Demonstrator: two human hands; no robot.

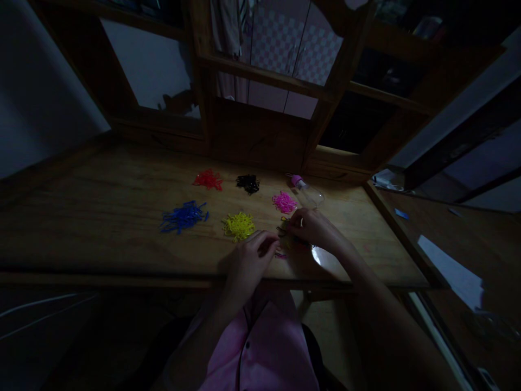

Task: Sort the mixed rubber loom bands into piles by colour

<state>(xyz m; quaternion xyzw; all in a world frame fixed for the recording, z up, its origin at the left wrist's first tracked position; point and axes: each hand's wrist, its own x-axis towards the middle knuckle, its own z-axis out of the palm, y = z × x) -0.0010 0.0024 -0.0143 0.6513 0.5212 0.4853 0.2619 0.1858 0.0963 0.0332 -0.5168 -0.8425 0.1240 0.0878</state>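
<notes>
My left hand [257, 251] rests low over the wooden desktop, thumb and fingers drawn together; whatever they may hold is too small to make out. My right hand [308, 225] is just to the right, its fingertips pinched down at a mixed pile of small coloured pieces [281, 230] that it partly covers. A few pink and dark pieces [280, 255] lie beside my left fingertips. Sorted by colour, piles of similar small thin pieces spread around: yellow [239, 226] near my left hand, pink [284, 202] beyond my right, black [248, 183], red [208, 179] and blue [184, 216] farther left.
A clear bottle [311, 194] with a pink cap lies on its side behind my right hand. Wooden shelving [260, 130] rises along the desk's back edge. To the right, a lower surface carries a white paper [451, 271] and a small blue packet [401, 214]. The room is dim.
</notes>
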